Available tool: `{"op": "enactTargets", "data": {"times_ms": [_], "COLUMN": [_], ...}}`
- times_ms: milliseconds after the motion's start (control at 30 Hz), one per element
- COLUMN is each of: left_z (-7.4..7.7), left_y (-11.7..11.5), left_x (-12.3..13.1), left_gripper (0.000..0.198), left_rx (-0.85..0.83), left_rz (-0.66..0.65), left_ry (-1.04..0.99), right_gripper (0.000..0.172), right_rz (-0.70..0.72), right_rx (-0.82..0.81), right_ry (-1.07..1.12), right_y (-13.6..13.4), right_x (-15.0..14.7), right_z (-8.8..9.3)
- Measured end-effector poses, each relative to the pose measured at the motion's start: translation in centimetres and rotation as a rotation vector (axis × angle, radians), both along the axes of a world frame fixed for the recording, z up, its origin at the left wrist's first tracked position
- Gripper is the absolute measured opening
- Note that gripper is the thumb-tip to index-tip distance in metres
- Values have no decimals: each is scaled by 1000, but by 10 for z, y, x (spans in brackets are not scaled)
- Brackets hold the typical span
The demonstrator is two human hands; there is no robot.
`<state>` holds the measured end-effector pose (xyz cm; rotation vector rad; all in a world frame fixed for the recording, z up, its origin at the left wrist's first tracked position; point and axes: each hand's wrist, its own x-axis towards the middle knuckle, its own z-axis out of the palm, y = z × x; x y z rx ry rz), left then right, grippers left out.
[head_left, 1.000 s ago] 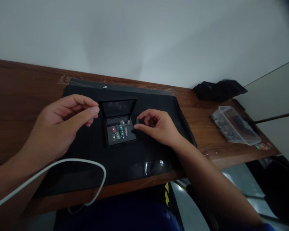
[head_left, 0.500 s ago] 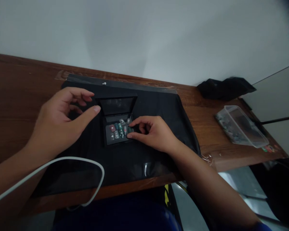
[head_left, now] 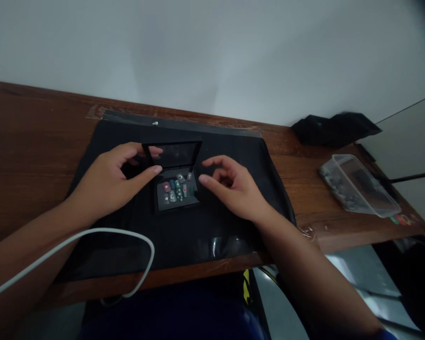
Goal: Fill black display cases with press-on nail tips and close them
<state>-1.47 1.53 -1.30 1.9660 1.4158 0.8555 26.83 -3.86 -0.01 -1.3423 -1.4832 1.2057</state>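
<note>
Black case (head_left: 186,201) between left hand (head_left: 108,183), fingers behind lid (head_left: 177,155), grip unclear, and right hand (head_left: 235,190), fingers parted, empty.

The light is dim and cool — soft shadows cross the wall (head_left: 198,56), and small glints mark the mat (head_left: 184,236). The top right corner darkens — fine detail looks soft.
</note>
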Motion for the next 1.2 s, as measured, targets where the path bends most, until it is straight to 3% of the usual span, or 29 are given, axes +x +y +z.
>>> {"op": "enactTargets", "data": {"times_ms": [200, 567, 700, 800, 933, 1067, 1200], "left_z": [-5, -5, 2, 4, 0, -4, -4], "left_y": [-2, -8, -5, 1, 5, 1, 4], "left_x": [-1, -1, 1, -3, -11, -19, -33], "left_gripper": [31, 29, 26, 31, 37, 37, 74], "left_rx": [72, 98, 176, 245, 197, 113, -72], "left_rz": [34, 59, -44, -150, -266, -300, -332], "left_ry": [21, -35, 54, 134, 202, 143, 142], "right_gripper": [63, 59, 68, 65, 47, 47, 57], "right_rz": [-170, -201, -142, -87, -46, 17, 64], "right_rx": [179, 319, 249, 205, 116, 73, 18], "right_ry": [144, 73, 1, -19, -73, -64, -79], "right_y": [5, 2, -2, -2, 0, 2, 2], "right_x": [-1, -4, -3, -3, -4, -2, 1], "right_z": [-3, -15, -8, -8, -13, -14, -11]}}
